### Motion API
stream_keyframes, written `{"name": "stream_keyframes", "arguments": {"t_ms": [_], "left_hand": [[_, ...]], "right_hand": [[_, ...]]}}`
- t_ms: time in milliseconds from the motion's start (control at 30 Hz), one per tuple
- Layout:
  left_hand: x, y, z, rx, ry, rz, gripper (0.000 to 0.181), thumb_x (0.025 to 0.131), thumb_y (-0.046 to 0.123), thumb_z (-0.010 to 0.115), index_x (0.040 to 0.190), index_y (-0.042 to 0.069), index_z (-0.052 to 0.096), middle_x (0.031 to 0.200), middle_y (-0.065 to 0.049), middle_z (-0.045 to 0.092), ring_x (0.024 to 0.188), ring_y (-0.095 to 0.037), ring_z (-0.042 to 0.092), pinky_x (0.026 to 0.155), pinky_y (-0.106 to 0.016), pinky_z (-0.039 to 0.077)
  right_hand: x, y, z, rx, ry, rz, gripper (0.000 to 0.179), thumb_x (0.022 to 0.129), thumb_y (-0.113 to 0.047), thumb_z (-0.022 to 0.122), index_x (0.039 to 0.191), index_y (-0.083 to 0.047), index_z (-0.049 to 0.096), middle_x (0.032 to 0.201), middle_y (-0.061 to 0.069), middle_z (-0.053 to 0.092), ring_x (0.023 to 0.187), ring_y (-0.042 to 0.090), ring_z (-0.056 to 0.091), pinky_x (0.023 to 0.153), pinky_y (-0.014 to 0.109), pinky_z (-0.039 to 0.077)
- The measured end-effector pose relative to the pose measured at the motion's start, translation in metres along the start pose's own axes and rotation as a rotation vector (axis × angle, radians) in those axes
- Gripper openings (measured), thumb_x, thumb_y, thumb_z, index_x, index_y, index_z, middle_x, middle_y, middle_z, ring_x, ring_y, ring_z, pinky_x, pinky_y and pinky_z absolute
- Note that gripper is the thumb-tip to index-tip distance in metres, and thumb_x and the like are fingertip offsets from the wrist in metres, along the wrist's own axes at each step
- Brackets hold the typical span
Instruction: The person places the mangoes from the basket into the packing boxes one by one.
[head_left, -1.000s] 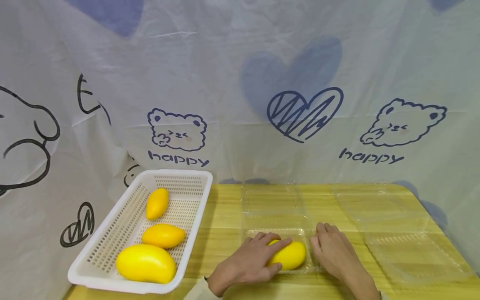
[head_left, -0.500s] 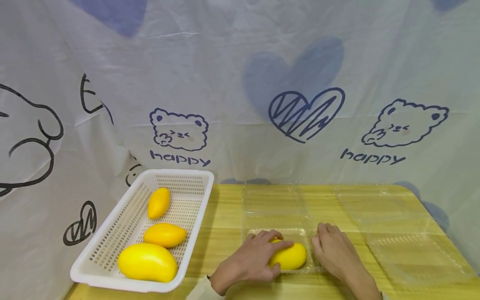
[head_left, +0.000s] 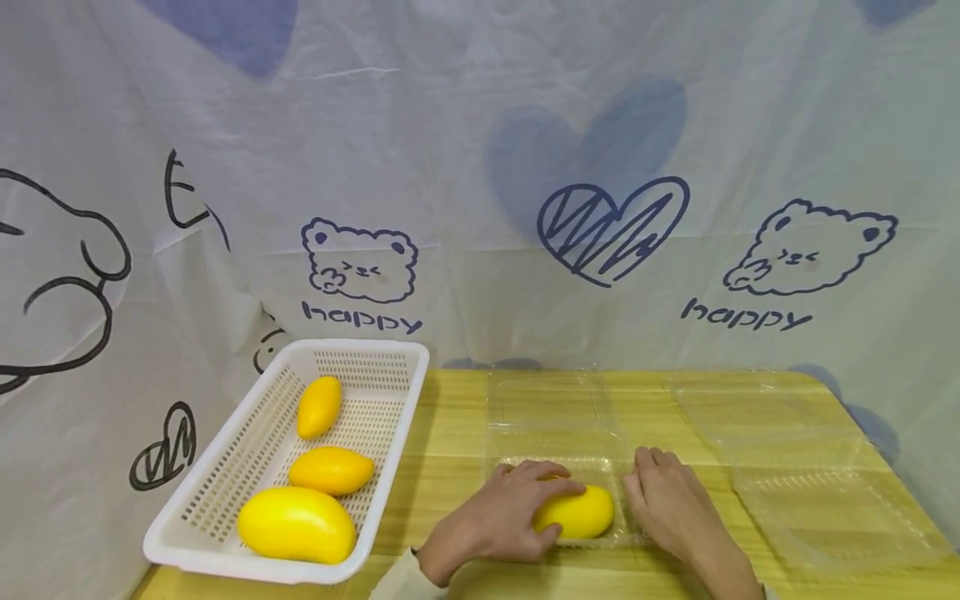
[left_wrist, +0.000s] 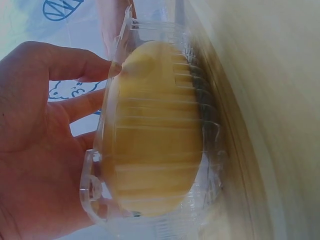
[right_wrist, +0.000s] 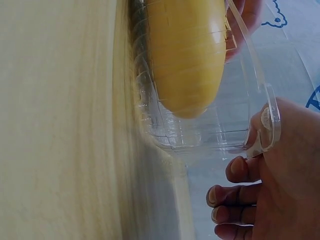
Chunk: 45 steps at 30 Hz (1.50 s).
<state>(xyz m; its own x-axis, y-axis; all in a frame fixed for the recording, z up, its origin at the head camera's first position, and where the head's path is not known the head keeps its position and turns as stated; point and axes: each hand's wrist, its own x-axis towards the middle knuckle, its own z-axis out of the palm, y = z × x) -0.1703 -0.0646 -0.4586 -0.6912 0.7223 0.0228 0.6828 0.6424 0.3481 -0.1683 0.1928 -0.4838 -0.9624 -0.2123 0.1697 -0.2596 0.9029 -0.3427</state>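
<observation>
Head view: the printed cloth (head_left: 465, 167) reads "happy" twice in blue lettering. The left hand (head_left: 517, 512) grips the yellow mango (head_left: 591, 513), located inside the clear container (head_left: 600, 468) on the table (head_left: 450, 467). The mango's long axis runs roughly left to right, its exposed rounded end directed toward the right hand (head_left: 667, 500), which pinches the container's rim.

Left wrist view: behind the clear wall, the mango's long axis runs nearly vertical.

Right wrist view: the mango's rounded end points downward, apart from the end wall.
</observation>
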Motion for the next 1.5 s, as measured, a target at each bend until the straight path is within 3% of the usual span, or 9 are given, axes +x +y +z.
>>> {"name": "stream_keyframes", "arguments": {"t_ms": [433, 800, 1167, 1367, 1500], "left_hand": [[-0.005, 0.0, -0.014, -0.029, 0.041, 0.009, 0.046, 0.101, 0.027, 0.064, 0.146, 0.027, 0.057, 0.155, 0.0, 0.048, 0.141, -0.018, 0.044, 0.11, -0.06, 0.037], [-0.031, -0.002, -0.036, 0.001, 0.148, -0.009, 0.045, 0.102, 0.023, 0.065, 0.146, 0.026, 0.056, 0.153, -0.001, 0.049, 0.14, -0.022, 0.044, 0.107, -0.058, 0.04], [-0.059, -0.013, -0.074, 0.009, 0.268, -0.069, 0.041, 0.098, 0.016, 0.069, 0.139, 0.016, 0.062, 0.149, -0.012, 0.053, 0.138, -0.032, 0.047, 0.106, -0.06, 0.04], [-0.074, -0.023, -0.095, 0.066, 0.313, -0.149, 0.042, 0.097, 0.017, 0.071, 0.138, 0.016, 0.063, 0.146, -0.01, 0.055, 0.134, -0.031, 0.052, 0.1, -0.059, 0.044], [-0.084, -0.032, -0.11, 0.086, 0.372, -0.161, 0.042, 0.096, 0.014, 0.072, 0.137, 0.013, 0.064, 0.143, -0.01, 0.058, 0.128, -0.032, 0.056, 0.096, -0.059, 0.048]], "right_hand": [[0.002, 0.002, -0.002, -0.025, 0.048, -0.019, 0.021, 0.101, -0.013, 0.046, 0.08, -0.012, 0.047, 0.073, 0.001, 0.042, 0.071, 0.02, 0.041, 0.068, 0.037, 0.038], [0.003, 0.001, 0.0, -0.016, 0.024, -0.016, 0.025, 0.102, -0.013, 0.045, 0.077, -0.015, 0.044, 0.071, 0.001, 0.04, 0.069, 0.019, 0.038, 0.065, 0.034, 0.035], [0.001, 0.002, -0.001, -0.011, 0.034, 0.001, 0.023, 0.102, -0.012, 0.045, 0.079, -0.013, 0.047, 0.072, 0.001, 0.042, 0.07, 0.019, 0.039, 0.067, 0.036, 0.037], [-0.001, 0.002, 0.0, 0.0, 0.034, 0.017, 0.023, 0.101, -0.012, 0.045, 0.079, -0.013, 0.046, 0.072, 0.001, 0.041, 0.07, 0.019, 0.038, 0.067, 0.035, 0.036], [-0.003, 0.002, -0.001, 0.005, 0.038, 0.02, 0.023, 0.101, -0.011, 0.046, 0.078, -0.013, 0.046, 0.071, 0.001, 0.04, 0.069, 0.019, 0.038, 0.066, 0.034, 0.035]]}}
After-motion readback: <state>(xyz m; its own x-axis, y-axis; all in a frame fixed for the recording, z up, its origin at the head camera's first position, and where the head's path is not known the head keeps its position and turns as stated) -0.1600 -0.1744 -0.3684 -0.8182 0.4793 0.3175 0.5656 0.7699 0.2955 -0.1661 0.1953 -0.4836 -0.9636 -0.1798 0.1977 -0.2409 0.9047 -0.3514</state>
